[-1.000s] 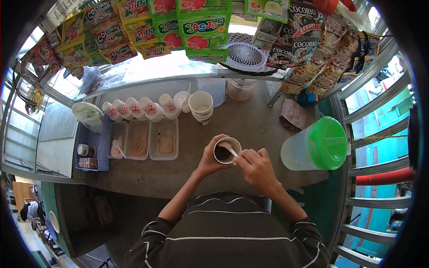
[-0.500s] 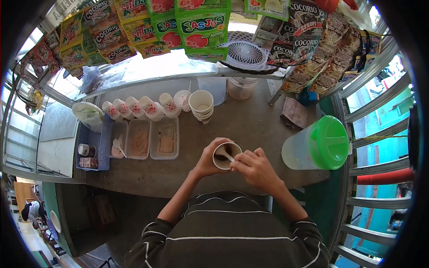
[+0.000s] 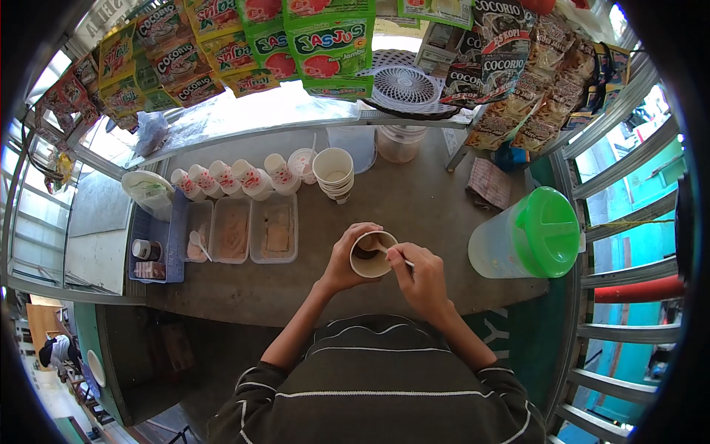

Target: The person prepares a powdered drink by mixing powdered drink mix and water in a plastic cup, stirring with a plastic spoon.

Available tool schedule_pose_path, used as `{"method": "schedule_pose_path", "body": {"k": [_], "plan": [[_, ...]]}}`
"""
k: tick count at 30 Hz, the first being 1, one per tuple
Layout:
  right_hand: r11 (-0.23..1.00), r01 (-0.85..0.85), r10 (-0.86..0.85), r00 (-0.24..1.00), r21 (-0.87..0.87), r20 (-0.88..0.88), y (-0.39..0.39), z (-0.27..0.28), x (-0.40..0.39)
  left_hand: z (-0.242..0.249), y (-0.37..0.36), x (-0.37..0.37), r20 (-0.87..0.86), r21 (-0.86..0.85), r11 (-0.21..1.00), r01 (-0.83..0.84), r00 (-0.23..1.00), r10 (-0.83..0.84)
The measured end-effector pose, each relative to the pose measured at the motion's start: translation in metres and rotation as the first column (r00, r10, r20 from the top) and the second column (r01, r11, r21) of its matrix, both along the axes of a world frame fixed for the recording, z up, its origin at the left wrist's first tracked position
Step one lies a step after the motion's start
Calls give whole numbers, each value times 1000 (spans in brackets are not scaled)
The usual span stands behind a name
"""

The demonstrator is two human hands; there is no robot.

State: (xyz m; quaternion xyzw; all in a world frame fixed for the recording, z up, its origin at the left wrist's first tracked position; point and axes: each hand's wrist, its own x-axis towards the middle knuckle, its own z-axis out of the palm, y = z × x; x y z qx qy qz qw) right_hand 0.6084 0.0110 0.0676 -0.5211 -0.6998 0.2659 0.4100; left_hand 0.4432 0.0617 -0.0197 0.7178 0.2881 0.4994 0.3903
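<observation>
My left hand (image 3: 342,261) wraps around a paper cup (image 3: 372,254) with dark brown contents, held just above the grey counter (image 3: 414,207) and tilted slightly toward me. My right hand (image 3: 423,275) pinches a white plastic spoon (image 3: 392,254) whose bowl is inside the cup. Both hands meet at the counter's front middle.
A stack of paper cups (image 3: 333,174) stands behind. Three clear tubs (image 3: 240,229) of powder and a blue basket (image 3: 157,240) lie left. A jug with a green lid (image 3: 529,235) stands right. Sachet strips (image 3: 325,44) hang overhead; a folded cloth (image 3: 488,183) lies back right.
The spoon has swung round inside the cup and my right hand has shifted slightly right and nearer. The cup has tilted a little toward me.
</observation>
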Motion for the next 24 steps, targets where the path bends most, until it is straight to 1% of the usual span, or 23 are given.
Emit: {"method": "schedule_pose_path", "body": {"k": [2,3,5,6,8,9,11,12,14,18,20,21,23,24], "plan": [[999,6,-9,998,-33,-64,1,-2,-6,-1,-1,1,47,2,1000,17,999,-17],[999,7,-10,998,-33,-67,1,-2,-9,-1,-2,1,44,2,1000,18,999,-18],[998,-55,54,996,-6,-67,-1,-1,-11,-2,-4,0,49,8,1000,4,999,-5],[999,-52,51,996,-6,-68,-1,1,-10,-1,-4,0,48,8,1000,7,999,-8],[986,-168,169,982,-17,83,1,7,-7,3,-4,-2,96,12,999,-31,995,30],[986,-168,169,982,-17,81,1,9,-6,4,-5,-4,94,11,999,-31,995,30],[969,-246,245,952,-19,185,1,13,-2,4,-5,-6,84,-8,1000,-17,996,18],[969,-246,245,952,-20,185,1,16,0,4,-6,-5,85,-9,1000,-17,996,18],[949,-308,315,910,-69,271,2,21,4,2,-7,-5,54,5,1000,6,999,-6],[949,-308,316,919,-69,236,4,22,4,-2,-9,1,106,13,1000,27,994,-28],[968,-250,251,960,-24,121,4,19,-1,0,-9,2,91,22,1000,-6,996,4],[967,-252,253,960,-24,121,4,16,-2,-2,-10,2,91,22,1000,-8,996,6],[986,-166,166,986,-25,15,5,11,-4,-5,-10,2,70,4,1000,-16,997,16],[986,-165,165,986,-26,15,4,8,-4,-4,-10,3,71,3,1000,-15,997,15]]}}
